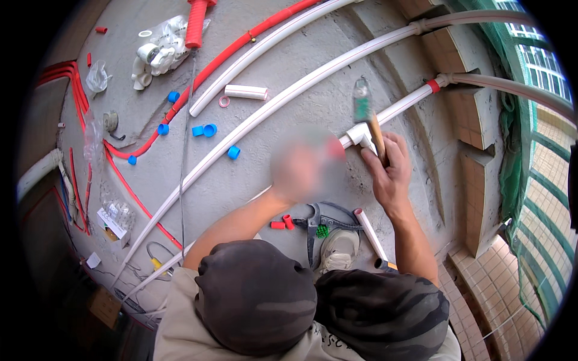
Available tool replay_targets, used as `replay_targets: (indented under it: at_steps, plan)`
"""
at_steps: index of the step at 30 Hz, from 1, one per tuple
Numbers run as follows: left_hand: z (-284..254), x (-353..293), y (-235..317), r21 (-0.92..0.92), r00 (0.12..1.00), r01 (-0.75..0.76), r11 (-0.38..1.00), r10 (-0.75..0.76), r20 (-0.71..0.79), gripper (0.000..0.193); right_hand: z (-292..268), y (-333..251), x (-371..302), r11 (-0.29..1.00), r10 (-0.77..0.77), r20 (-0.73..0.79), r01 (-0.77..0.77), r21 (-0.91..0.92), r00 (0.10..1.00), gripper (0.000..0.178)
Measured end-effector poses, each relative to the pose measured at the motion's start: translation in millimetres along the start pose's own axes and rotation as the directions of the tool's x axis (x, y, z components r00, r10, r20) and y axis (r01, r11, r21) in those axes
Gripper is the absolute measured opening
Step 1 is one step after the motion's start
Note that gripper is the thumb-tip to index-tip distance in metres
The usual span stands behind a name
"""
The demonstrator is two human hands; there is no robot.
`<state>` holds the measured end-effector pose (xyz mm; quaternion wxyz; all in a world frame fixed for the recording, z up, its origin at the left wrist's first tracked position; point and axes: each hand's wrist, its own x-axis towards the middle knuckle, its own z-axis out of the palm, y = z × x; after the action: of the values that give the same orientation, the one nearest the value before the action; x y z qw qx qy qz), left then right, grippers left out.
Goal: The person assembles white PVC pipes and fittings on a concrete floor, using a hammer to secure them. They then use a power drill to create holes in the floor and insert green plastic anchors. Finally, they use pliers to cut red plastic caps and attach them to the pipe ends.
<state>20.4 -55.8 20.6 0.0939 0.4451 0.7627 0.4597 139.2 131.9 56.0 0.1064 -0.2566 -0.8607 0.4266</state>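
Note:
My right hand is closed round the wooden handle of a hammer, whose head looks green and metallic. The handle passes close over a white pipe fitting on a white pipe. My fingertips are beside that fitting; whether they touch it I cannot tell. To the left of the fitting, my left hand is lost in a round blur, so its fingers and anything in them are hidden. A red patch shows at the blur's right edge, near the pipe's end.
Long white pipes and a red pipe cross the concrete floor. Several blue caps, a short white pipe piece and a bag of white fittings lie to the left. Green netting and a tiled ledge stand right.

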Motion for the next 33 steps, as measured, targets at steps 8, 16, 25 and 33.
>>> replay_targets:
  at_steps: [8,16,25,33]
  plan:
    - [-4,-3,5,0.077,0.993,-0.081,0.994,0.087,-0.081,0.015,5,-6,-97,0.916,0.379,0.261,-0.399,0.030,0.888,0.024]
    - [-5,-4,10,0.141,0.996,-0.054,0.989,0.064,-0.068,0.013,31,-12,-90,0.934,0.284,0.161,-0.235,-0.269,0.945,0.023]
    - [-12,-2,11,0.126,0.987,-0.124,0.984,0.135,-0.089,0.018,18,-37,-99,0.994,0.099,0.010,-0.098,-0.054,0.995,0.013]
    - [16,-35,-14,0.267,0.992,-0.122,0.956,0.110,0.061,0.024,24,-31,-106,0.987,0.141,0.015,-0.140,-0.079,0.990,0.013]
